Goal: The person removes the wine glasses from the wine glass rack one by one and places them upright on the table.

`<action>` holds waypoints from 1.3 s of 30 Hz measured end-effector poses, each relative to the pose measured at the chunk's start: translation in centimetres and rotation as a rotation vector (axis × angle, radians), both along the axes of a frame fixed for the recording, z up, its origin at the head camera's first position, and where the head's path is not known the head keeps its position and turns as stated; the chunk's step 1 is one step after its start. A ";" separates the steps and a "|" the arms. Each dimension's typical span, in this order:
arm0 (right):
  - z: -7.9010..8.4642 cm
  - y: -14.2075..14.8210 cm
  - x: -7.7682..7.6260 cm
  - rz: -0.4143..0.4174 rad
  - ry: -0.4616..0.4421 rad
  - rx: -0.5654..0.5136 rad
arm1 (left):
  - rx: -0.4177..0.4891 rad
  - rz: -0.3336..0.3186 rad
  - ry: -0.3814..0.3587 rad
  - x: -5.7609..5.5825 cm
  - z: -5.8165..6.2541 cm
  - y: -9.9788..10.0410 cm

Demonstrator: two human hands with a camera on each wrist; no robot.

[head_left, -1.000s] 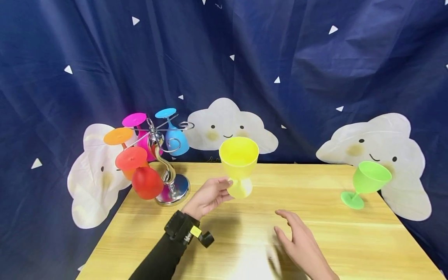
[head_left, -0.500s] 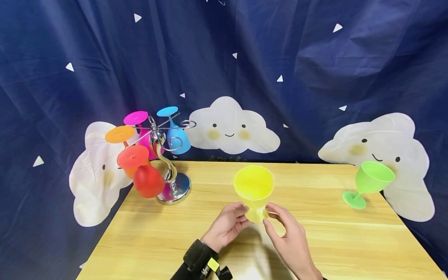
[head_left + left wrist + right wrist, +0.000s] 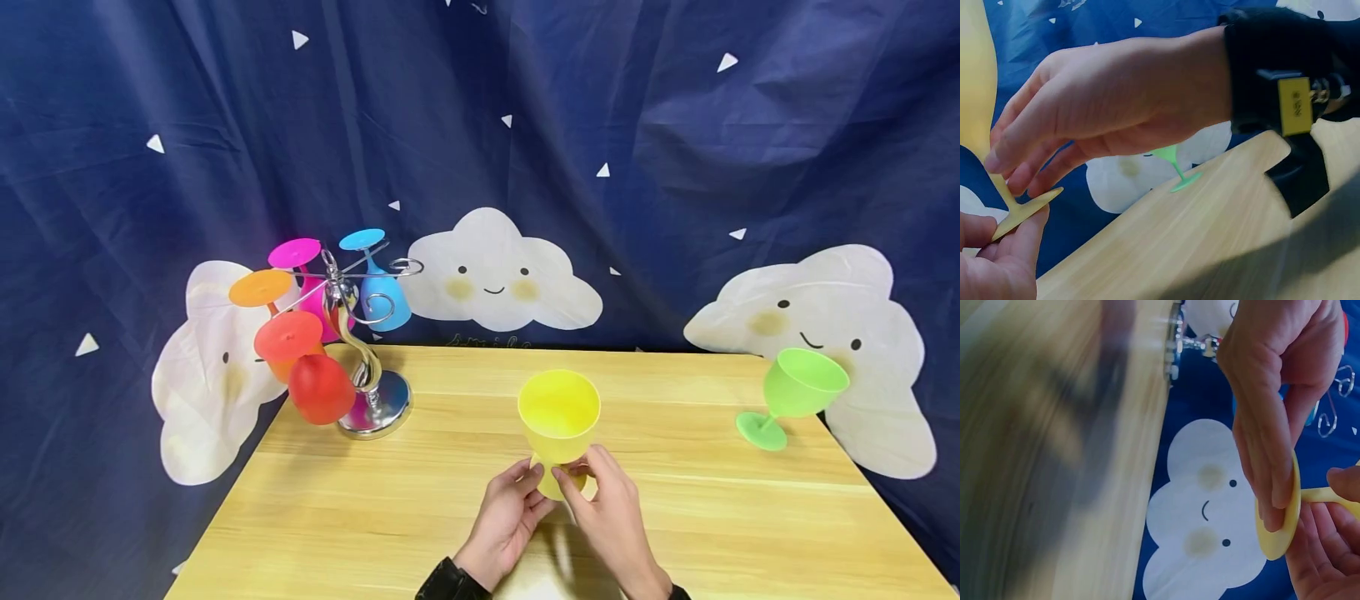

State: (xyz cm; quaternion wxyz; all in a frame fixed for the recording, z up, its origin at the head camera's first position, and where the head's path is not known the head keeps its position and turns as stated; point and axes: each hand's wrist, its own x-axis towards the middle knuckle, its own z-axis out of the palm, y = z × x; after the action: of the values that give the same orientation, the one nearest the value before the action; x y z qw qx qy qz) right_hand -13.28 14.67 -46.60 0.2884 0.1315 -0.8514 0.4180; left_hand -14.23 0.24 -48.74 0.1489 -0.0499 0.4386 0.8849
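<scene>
At the left, on the worktop [image 3: 750,517], a shiny metal rack [image 3: 367,367] carries a red goblet [image 3: 321,390], an orange goblet [image 3: 260,287], a pink goblet [image 3: 295,252] and a blue goblet [image 3: 385,300], all upside down; its curled wire arms and their bowls are what a passing cup could knock, though they are well apart from the hands. Next, the left hand [image 3: 502,515] has its fingers closed around the stem [image 3: 1319,494] of the yellow goblet [image 3: 559,442], which is held mouth up above the worktop, near its middle. It looks like thin plastic: probably light, fairly stiff, smooth enough to slip, unlikely to shatter. The wide bowl likely makes it top-heavy, so stem and foot [image 3: 1274,547] seem the best holds. The right hand [image 3: 613,517] pinches that foot, fingers narrow, thumb on one face. Farther right, a green goblet [image 3: 802,383] stands on its foot, well apart and not in the way.
</scene>
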 end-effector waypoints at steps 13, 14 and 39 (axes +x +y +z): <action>-0.8 -0.2 -0.2 0.003 0.004 0.022 | 0.025 0.035 -0.041 1.1 -0.8 0.5; -0.8 -0.2 -0.2 0.010 -0.006 0.017 | 0.023 0.036 -0.044 1.2 -0.9 0.5; -0.4 7.4 -2.1 -0.093 -0.083 0.066 | -0.894 0.263 0.198 0.9 -0.2 -3.8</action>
State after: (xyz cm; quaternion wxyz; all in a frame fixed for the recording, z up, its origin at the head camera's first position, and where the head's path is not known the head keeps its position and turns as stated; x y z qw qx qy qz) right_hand -15.41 22.03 -47.05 0.2676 0.0839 -0.8810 0.3811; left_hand -13.37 -3.56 -48.98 -0.0430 -0.0794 0.7785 0.6211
